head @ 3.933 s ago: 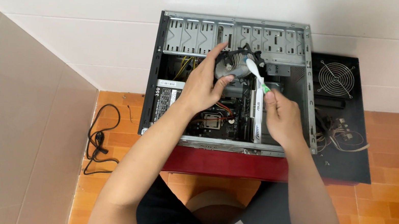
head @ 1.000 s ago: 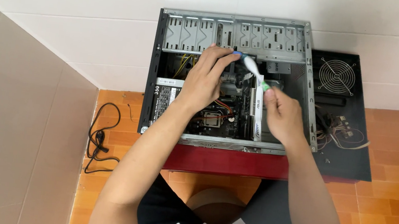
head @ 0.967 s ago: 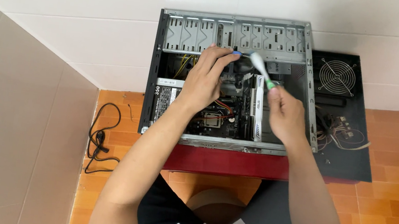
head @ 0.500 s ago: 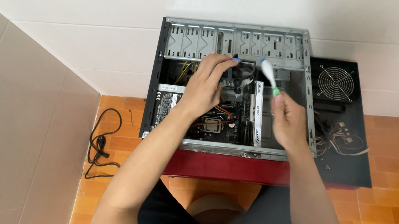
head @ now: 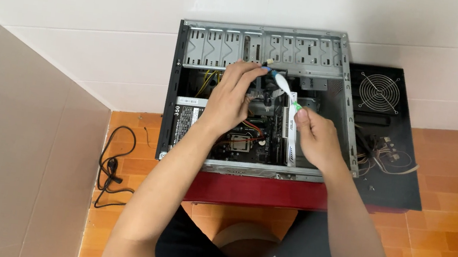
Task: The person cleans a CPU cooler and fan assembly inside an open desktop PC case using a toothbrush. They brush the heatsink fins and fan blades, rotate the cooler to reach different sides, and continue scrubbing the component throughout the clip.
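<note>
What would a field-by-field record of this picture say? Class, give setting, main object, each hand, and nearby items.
Setting: orange tiled floor beside white wall.
Main object: open grey metal computer case lying on a dark red stand.
Left hand: inside the case, fingers near the brush's tip.
Right hand: gripping a white toothbrush with green handle, bristles pointed into the case.
Nearby: black side panel with round fan grille to the right; black coiled cable on the floor, left.
</note>
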